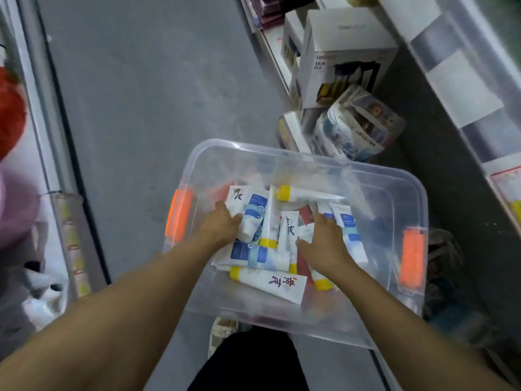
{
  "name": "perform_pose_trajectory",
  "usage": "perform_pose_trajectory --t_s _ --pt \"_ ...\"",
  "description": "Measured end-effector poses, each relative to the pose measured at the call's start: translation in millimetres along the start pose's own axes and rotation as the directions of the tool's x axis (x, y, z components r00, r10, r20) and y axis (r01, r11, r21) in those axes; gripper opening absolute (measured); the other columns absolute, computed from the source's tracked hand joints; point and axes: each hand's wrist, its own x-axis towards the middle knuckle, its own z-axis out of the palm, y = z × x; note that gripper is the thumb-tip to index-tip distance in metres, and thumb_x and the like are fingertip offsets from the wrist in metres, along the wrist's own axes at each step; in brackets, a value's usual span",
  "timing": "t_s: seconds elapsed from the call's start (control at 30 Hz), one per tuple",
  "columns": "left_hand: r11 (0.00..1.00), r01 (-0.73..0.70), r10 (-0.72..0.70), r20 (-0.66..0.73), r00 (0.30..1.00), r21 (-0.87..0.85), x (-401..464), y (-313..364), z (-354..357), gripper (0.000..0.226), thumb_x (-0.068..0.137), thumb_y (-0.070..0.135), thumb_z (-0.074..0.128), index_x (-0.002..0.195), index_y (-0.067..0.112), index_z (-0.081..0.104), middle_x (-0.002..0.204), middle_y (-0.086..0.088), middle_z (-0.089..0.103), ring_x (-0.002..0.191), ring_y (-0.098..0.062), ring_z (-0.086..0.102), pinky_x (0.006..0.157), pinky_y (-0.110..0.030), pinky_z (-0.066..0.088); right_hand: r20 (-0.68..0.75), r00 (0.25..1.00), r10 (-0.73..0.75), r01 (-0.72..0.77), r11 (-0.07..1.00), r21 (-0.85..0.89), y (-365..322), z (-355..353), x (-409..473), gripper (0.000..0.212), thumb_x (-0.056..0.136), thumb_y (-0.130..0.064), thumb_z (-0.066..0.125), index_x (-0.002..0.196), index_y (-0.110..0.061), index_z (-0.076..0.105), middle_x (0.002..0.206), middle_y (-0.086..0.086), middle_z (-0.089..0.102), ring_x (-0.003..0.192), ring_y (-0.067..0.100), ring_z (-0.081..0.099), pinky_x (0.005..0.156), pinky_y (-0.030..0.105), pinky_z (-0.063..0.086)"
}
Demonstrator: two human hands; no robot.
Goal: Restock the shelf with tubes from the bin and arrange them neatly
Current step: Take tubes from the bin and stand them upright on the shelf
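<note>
Fingers (235, 218): both hands' fingers spread loose over tubes (267, 280), gripping none yet.
Bin (406, 190): near shelf (456, 88) on right, likely for short reach.

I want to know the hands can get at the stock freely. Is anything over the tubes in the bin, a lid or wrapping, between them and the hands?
Nothing visible. The bin is open, with no lid on it, and both the left hand and the right hand are already down on the loose tubes.
</note>
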Motion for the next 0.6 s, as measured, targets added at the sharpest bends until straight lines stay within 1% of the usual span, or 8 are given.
perform_pose_trajectory --t_s 0.07,0.17,0.27,0.37,0.47,0.53,0.6 --pt "1.0 -0.001 0.001 -0.013 1.0 -0.005 5 -2 7 0.046 0.096 0.03 0.043 0.129 0.0 0.031 0.127 -0.025 0.05 0.114 -0.041 0.05 0.09 -0.039 0.041 0.013 1.0 0.001 -0.001 1.0 0.012 3 8 3 0.055 0.086 -0.018 0.06 0.134 -0.013 0.034 0.131 0.013 0.038 0.124 0.03 0.037 0.098 0.034 0.035" --pt "1.0 0.027 -0.027 -0.044 0.999 0.005 9 -1 13 0.047 0.095 0.025 0.045 0.131 -0.001 0.03 0.13 -0.025 0.042 0.116 -0.04 0.047 0.096 -0.043 0.038 0.042 0.999 0.011 -0.013 1.0 0.028 7 17 6 0.054 0.089 -0.018 0.056 0.137 -0.013 0.033 0.135 0.013 0.036 0.127 0.029 0.036 0.102 0.036 0.034" --pt "0.997 0.078 -0.078 -0.013 0.997 -0.001 9 2 12 0.053 0.094 0.027 0.048 0.134 -0.002 0.028 0.134 -0.023 0.035 0.119 -0.038 0.045 0.1 -0.042 0.037 0.051 0.998 0.029 -0.031 0.999 0.043 11 22 5 0.051 0.09 -0.016 0.053 0.138 -0.012 0.035 0.137 0.012 0.037 0.129 0.028 0.036 0.106 0.039 0.034" --pt "0.984 0.143 -0.141 0.024 0.99 -0.109 4 5 7 0.056 0.091 0.028 0.052 0.134 0.0 0.03 0.137 -0.02 0.033 0.118 -0.034 0.047 0.098 -0.038 0.039 0.069 0.997 0.045 -0.049 0.997 0.059 12 24 -2 0.045 0.09 -0.015 0.052 0.134 -0.01 0.039 0.135 0.013 0.041 0.126 0.028 0.04 0.105 0.039 0.035" --pt "0.946 0.193 -0.183 0.062 0.981 -0.259 -6 4 2 0.054 0.09 0.019 0.055 0.133 -0.001 0.03 0.138 -0.02 0.038 0.12 -0.033 0.048 0.095 -0.036 0.041 0.077 0.994 0.076 -0.083 0.993 0.087 13 24 -12 0.045 0.091 -0.016 0.052 0.133 -0.01 0.039 0.134 0.013 0.041 0.125 0.029 0.041 0.105 0.041 0.036" --pt "0.917 0.189 -0.167 0.092 0.982 -0.351 -15 2 -2 0.051 0.09 0.01 0.054 0.132 -0.002 0.029 0.136 -0.019 0.043 0.12 -0.033 0.048 0.092 -0.037 0.043 0.067 0.994 0.086 -0.093 0.989 0.112 13 24 -18 0.046 0.09 -0.018 0.053 0.133 -0.01 0.039 0.134 0.013 0.042 0.125 0.029 0.042 0.104 0.043 0.037" --pt "0.905 0.161 -0.133 0.098 0.986 -0.393 -29 1 -6 0.052 0.089 0.005 0.054 0.132 -0.002 0.025 0.133 -0.018 0.045 0.12 -0.033 0.047 0.088 -0.036 0.042 0.055 0.994 0.093 -0.1 0.986 0.137 12 22 -23 0.049 0.088 -0.02 0.056 0.133 -0.011 0.039 0.134 0.012 0.043 0.124 0.028 0.043 0.103 0.044 0.039"
